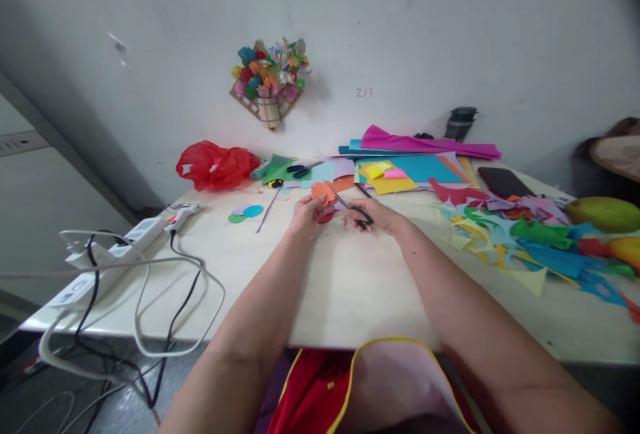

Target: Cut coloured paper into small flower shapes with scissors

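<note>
In the middle of the table, my left hand (pixel 306 215) pinches an orange piece of paper (pixel 320 190) with a rounded, cut edge. My right hand (pixel 379 215) is closed around the black handles of a pair of scissors (pixel 364 217). Their blades point up and left and meet the right side of the orange paper. A red paper piece (pixel 326 217) shows just below the left fingers. To the left lie small paper discs, one blue (pixel 253 211) and one green (pixel 237 219). Between them and my hand is a thin purple stick (pixel 267 210).
Another pair of scissors (pixel 300 171) and a red plastic bag (pixel 217 166) are at the back left. Coloured sheets (pixel 430 169) lie behind my hands. Paper scraps (pixel 500 241) and a phone (pixel 505 183) are at the right. Power strips (pixel 83 287) with loose cables occupy the left edge.
</note>
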A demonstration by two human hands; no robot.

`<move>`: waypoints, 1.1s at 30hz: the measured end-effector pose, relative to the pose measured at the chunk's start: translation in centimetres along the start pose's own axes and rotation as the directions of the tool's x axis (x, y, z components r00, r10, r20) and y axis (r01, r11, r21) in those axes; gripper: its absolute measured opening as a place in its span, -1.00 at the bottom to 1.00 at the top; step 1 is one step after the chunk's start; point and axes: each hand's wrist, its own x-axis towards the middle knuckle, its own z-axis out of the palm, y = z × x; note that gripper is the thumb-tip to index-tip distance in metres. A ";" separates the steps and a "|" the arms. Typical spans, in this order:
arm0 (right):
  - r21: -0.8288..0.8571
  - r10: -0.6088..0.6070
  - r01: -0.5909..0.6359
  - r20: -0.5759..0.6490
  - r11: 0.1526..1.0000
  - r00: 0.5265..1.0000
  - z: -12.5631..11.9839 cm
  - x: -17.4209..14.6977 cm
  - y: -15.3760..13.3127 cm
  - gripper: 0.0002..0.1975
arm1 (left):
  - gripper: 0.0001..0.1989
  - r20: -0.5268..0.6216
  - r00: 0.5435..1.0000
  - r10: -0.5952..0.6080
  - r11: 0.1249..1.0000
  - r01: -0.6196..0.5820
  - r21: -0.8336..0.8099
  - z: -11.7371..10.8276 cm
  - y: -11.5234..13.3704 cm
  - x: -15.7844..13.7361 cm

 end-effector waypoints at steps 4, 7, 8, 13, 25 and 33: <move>0.009 -0.002 0.003 -0.011 1.000 1.000 0.2 0.1 0.1 -0.72 | -0.78 -0.008 1.000 -0.012 1.000 0.011 -0.021 0.0 -0.1 0.0; 0.025 -0.024 0.024 -0.012 0.999 1.000 0.3 0.3 0.3 -0.71 | -0.78 -0.024 1.000 -0.013 0.999 0.012 -0.031 0.1 -0.1 0.0; 0.029 -0.028 0.029 -0.015 0.999 0.999 0.3 0.4 0.4 -0.71 | -0.79 -0.030 0.999 -0.012 0.999 0.011 -0.031 0.2 -0.1 0.0; 0.051 -0.021 0.022 -0.028 0.998 0.999 0.4 0.6 0.8 -0.71 | -0.82 -0.052 0.998 -0.022 1.000 0.022 -0.013 0.4 0.0 -0.2; 0.073 -0.028 0.029 -0.023 0.997 0.999 0.6 1.0 1.4 -0.71 | -0.83 -0.064 0.998 -0.015 1.000 0.013 -0.024 0.4 -0.2 -0.1; 0.089 -0.020 0.022 -0.016 0.996 1.000 0.6 1.2 1.5 -0.72 | -0.85 -0.070 0.997 -0.015 1.000 0.013 -0.028 0.5 -0.1 -0.2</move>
